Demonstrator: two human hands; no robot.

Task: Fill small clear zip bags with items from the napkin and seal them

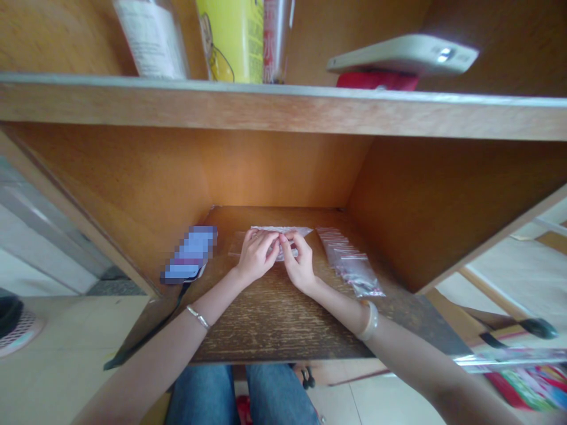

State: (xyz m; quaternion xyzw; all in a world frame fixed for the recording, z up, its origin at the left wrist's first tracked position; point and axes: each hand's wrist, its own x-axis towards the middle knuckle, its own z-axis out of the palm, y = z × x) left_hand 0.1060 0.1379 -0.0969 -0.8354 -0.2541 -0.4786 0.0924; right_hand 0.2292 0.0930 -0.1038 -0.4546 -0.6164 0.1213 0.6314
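My left hand (259,251) and my right hand (299,260) meet fingertip to fingertip over the wooden desk, both closed in a pinch. Between them is a small clear plastic bag (283,229), its top edge showing behind the fingers and a pale part below them. My fingers cover most of the bag, so its contents cannot be made out. Flat beside my left hand lies another piece of clear plastic (236,243). To the right of my right hand, small clear zip bags (349,260) lie overlapped in a slanting row.
A phone (190,254) with a blurred screen rests at the left, a dark cable (150,336) running from it. Overhead, a shelf (283,109) carries a white-labelled bottle (155,41), a yellow container (237,41) and a pale flat device (403,53). Wooden side panels enclose the desk.
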